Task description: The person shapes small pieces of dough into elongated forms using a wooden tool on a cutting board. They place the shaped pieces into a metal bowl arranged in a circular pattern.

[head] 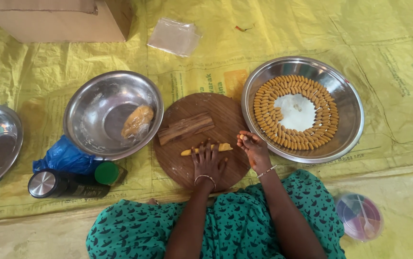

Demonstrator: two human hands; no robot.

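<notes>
My left hand (208, 162) lies flat, palm down, fingers spread apart, on the round wooden board (187, 163), and my fingertips press on a thin rope of yellow dough (206, 148) that lies across the board's middle. The hand grips nothing; it only rests on the rope. My right hand (253, 148) hovers just off the board's right edge, fingers curled together around a small yellow dough piece (243, 137) pinched at the fingertips.

Above the rope, still on the board, lies a ridged wooden block (185, 128), tilted a little.

Just right of the board sits a wide steel plate (348, 139). Many small shaped dough pieces (269, 115) lie in it in curved rows, ringed around a patch of white flour (297, 111) in the middle. My right hand is near the plate's lower left rim.

Just left of the board is a steel bowl (96, 105) with a lump of yellow dough in clear plastic (138, 121) against its right wall. Below that bowl, left of the board, lie a blue plastic bag (62, 156), a dark bottle on its side (67, 184) and a green-lidded jar (108, 173). Everything sits on a yellow woven sheet (398, 96).
</notes>
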